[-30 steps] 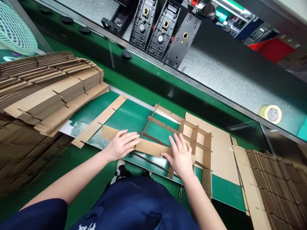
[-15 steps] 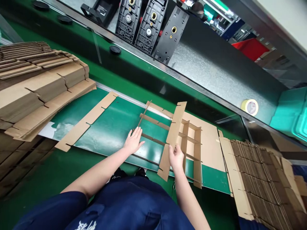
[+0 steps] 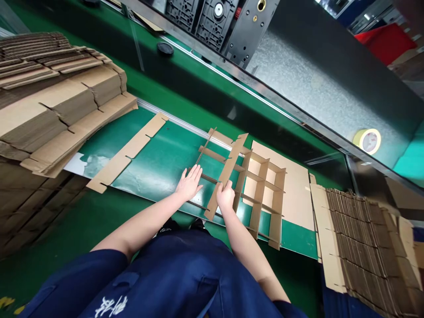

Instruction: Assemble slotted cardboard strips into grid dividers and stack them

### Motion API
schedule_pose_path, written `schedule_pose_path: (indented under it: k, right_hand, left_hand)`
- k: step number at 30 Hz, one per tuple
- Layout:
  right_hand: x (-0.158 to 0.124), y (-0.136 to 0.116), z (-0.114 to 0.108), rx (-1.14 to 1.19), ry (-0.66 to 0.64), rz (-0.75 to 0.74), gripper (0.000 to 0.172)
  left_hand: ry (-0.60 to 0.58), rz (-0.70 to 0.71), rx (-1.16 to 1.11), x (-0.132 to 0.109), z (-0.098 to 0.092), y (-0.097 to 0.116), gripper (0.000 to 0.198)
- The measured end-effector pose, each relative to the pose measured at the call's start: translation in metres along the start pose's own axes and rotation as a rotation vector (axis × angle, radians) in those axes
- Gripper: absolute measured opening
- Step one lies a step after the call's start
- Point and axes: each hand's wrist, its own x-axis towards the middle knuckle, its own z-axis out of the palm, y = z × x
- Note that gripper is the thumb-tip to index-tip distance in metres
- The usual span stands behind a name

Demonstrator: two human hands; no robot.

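Observation:
A cardboard divider grid (image 3: pixel 260 194), made of slotted strips crossing each other, stands on the green work surface (image 3: pixel 149 159). My right hand (image 3: pixel 225 195) is closed around a slotted cardboard strip (image 3: pixel 228 168), which lies tilted over the long strips of the grid. My left hand (image 3: pixel 189 182) rests with fingers stretched out against the near part of the grid's left end strip (image 3: pixel 206 145). Another loose slotted strip (image 3: pixel 129 152) lies flat on the surface, left of my left hand. The slots beneath my right hand are hidden.
Stacks of cardboard strips (image 3: pixel 66 106) rise at the left. More strips (image 3: pixel 361 243) stand packed at the right. A flat cardboard sheet (image 3: pixel 296 190) lies beyond the grid. Behind a metal rail sit black plastic parts (image 3: pixel 215 26) and a tape roll (image 3: pixel 367 140).
My right hand has moved left with the strip and lowered it toward the grid. One more cross strip now stands in the grid's right part. The left hand stays at the end strip.

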Motion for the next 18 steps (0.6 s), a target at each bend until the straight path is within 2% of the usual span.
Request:
schedule_pose_path:
  k: [6,18]
  right_hand:
    - [0.005,-0.008,0.008,-0.096,-0.091,0.011,0.026]
    - [0.012,-0.013,0.019,-0.136,-0.177,0.026,0.028]
  left_hand:
    - [0.003,0.0,-0.011,0.0,0.002,-0.001,0.071]
    - [0.002,-0.002,-0.053,0.001,0.003,0.0,0.072]
